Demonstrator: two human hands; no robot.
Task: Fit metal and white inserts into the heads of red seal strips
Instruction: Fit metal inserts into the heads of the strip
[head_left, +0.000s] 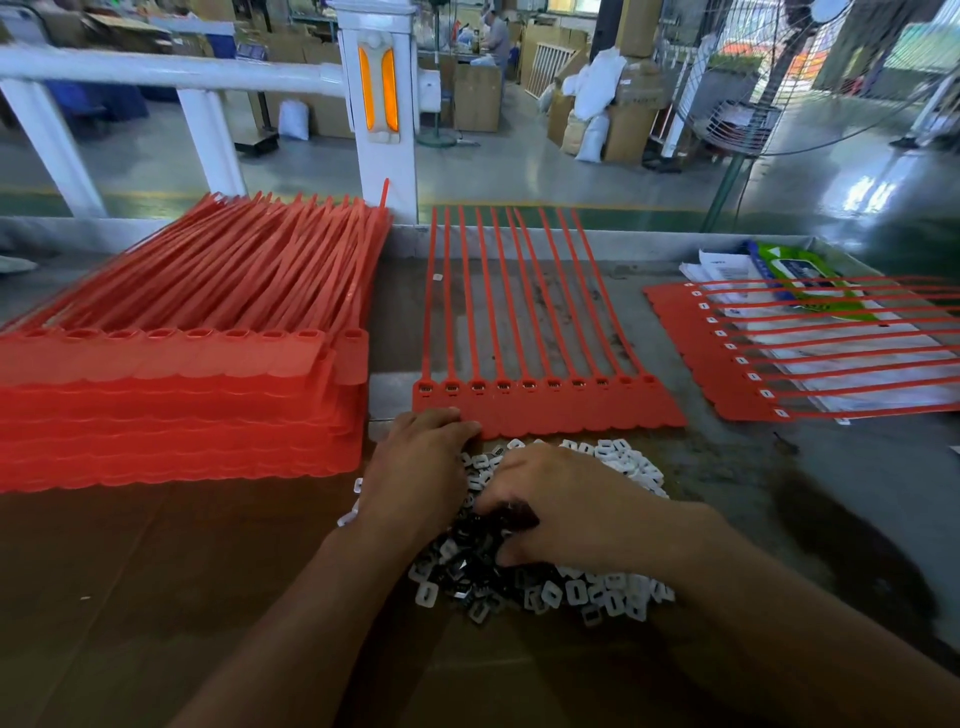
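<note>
A red sheet of joined seal strips lies flat in the middle of the table, tails pointing away; most of its heads show metal inserts, the two rightmost look empty. Just in front of it lies a heap of white and metal inserts. My left hand rests on the heap's left side, fingertips touching the sheet's near edge. My right hand lies over the heap with fingers curled into the pieces; whether it holds any is hidden.
A tall stack of red seal strip sheets fills the left. Another red sheet lies at the right over papers and a green packet. Brown cardboard covers the near table. A white railing stands behind.
</note>
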